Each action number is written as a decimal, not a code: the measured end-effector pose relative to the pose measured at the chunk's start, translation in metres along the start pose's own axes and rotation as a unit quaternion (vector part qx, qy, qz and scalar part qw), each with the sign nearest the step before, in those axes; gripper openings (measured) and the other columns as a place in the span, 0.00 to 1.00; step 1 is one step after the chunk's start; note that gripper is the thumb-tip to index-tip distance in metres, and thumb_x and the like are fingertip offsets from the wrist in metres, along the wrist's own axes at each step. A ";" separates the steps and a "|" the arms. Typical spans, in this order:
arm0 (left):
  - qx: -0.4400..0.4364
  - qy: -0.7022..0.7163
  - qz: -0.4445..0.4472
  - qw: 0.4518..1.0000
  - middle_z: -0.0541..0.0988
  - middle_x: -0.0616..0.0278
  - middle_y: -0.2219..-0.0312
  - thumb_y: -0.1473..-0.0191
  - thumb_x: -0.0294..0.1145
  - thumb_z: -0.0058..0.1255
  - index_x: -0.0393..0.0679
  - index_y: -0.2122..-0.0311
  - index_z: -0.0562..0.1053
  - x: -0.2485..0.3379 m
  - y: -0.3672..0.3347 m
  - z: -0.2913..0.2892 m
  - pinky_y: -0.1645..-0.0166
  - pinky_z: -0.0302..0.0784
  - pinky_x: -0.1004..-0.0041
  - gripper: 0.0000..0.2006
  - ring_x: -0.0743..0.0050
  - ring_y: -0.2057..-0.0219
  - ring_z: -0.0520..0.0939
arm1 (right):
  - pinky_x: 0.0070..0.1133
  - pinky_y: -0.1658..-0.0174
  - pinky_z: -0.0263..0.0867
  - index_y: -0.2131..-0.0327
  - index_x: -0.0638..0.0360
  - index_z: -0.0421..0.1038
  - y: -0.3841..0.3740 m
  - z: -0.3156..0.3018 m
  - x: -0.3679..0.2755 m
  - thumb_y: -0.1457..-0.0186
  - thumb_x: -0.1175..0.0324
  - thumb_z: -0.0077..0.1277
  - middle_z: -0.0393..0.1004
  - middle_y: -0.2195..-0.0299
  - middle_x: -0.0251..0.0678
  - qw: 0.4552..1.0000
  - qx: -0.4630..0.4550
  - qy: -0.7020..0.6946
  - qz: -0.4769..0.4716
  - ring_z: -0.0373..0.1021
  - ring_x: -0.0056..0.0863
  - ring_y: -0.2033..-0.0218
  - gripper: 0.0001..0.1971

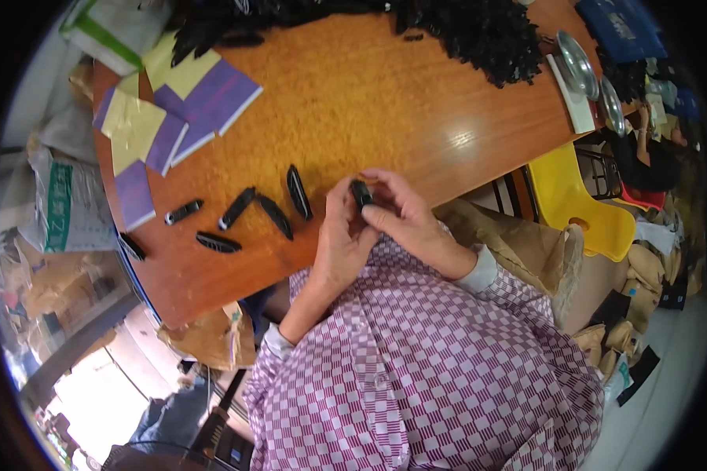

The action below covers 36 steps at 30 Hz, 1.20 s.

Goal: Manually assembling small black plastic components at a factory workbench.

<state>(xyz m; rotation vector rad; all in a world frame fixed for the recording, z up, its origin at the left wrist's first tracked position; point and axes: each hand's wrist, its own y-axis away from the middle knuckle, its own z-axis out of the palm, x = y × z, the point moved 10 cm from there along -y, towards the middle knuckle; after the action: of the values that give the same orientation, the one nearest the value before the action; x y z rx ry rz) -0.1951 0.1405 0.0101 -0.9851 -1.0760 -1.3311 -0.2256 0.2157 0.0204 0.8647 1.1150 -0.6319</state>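
Observation:
Near the table's front edge, my left hand (341,242) and my right hand (413,226) meet around a small, glossy black piece (360,193). Fingers of both hands are closed on it and cover much of its length, so its exact kind cannot be made out. Left of my hands lie several slim black pieces with tapered ends. The nearest long black piece (298,192) points away from me, beside my left hand. Next to it another black piece (275,217) lies slanted.
A large heap of black pieces (479,35) covers the table's far side. Purple and yellow cards or booklets (204,98) lie at the left. Metal dishes (576,64) stand at the far right, by a yellow chair (581,204). White sacks (67,204) flank the left edge.

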 end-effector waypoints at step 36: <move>0.056 -0.403 -0.064 0.911 0.76 0.61 0.73 0.51 0.32 0.53 0.41 0.59 0.67 0.082 -0.207 -0.146 0.72 0.70 0.72 0.14 0.73 0.73 0.76 | 0.22 0.74 0.64 0.69 0.61 0.68 -0.095 -0.118 -0.156 0.53 0.77 0.53 0.69 0.73 0.37 0.777 0.179 0.503 -0.333 0.68 0.32 0.74 0.06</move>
<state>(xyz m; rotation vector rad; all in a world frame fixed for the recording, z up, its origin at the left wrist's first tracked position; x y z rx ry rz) -0.4010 -0.0255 0.0431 -1.4462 -1.8377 -0.9393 -0.4120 0.2678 0.1198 1.1801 2.4012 -1.0230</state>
